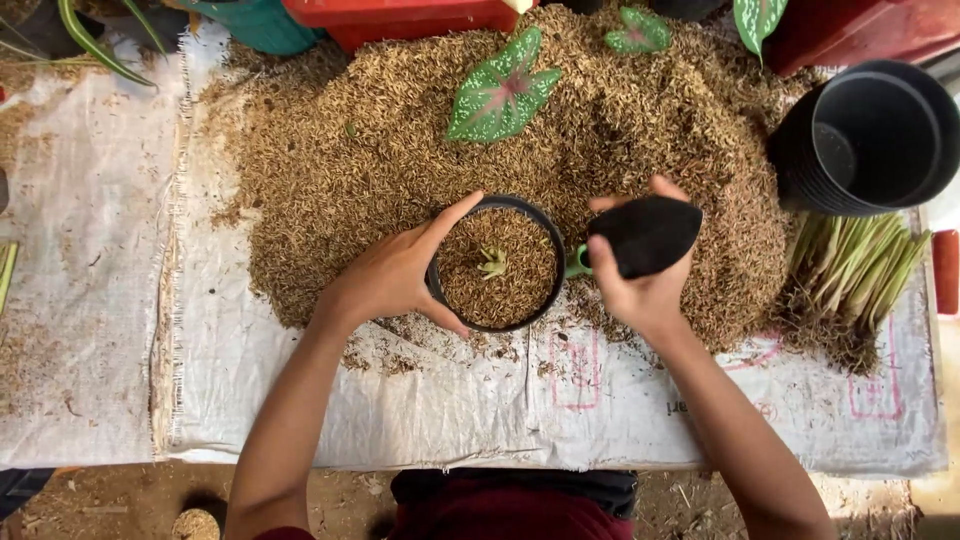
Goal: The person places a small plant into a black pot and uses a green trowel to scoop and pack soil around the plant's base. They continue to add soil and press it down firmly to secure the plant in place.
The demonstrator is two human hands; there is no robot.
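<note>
On the left lies a white woven sack (90, 300), spread flat under a broad heap of rice husk (350, 170). The left hand (395, 275) wraps the rim of 1 small black pot (497, 263), thumb and fingers clasping its side; the pot sits at the heap's near edge, filled with husk, a tiny pale seedling (492, 262) at its centre. If that hold tips the pot, I judge husk could spill and bury the seedling. The right hand (640, 270) grips a black scoop (648, 235) with a green handle, wrist bent inward toward the pot. A careless dump from it could smother the sprout. Farther right stand stacked black pots (868, 135) and a bundle of cut plant shoots (850, 275).
</note>
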